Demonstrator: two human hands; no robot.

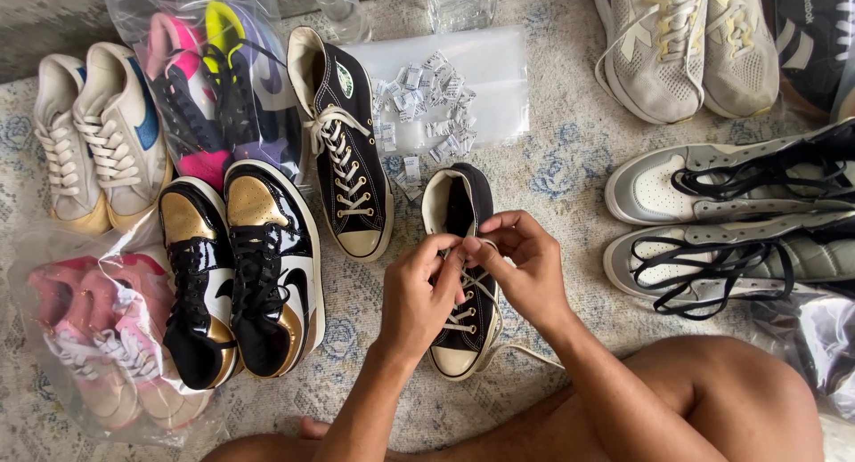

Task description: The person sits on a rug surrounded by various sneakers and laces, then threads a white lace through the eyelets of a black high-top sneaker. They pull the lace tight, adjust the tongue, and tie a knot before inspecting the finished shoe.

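Note:
A black high-top canvas sneaker [465,213] with a cream toe cap and white laces lies on the rug in front of me, toe toward me. My left hand [419,297] and my right hand [525,266] meet over its upper eyelets, both pinching the white lace [465,318]. A loose lace end trails out to the right of the toe. Its matching sneaker [343,141] lies a little to the left, laced, apart from my hands.
Black-and-gold patent high-tops [240,275] sit left, with bagged pink shoes [98,346], white sneakers [93,133] and bagged colourful shoes [214,79] beyond. A clear bag with small white packets [436,97] lies ahead. Grey high-tops with loose black laces [739,213] sit right, beige runners [686,44] above. My knee [712,400] is lower right.

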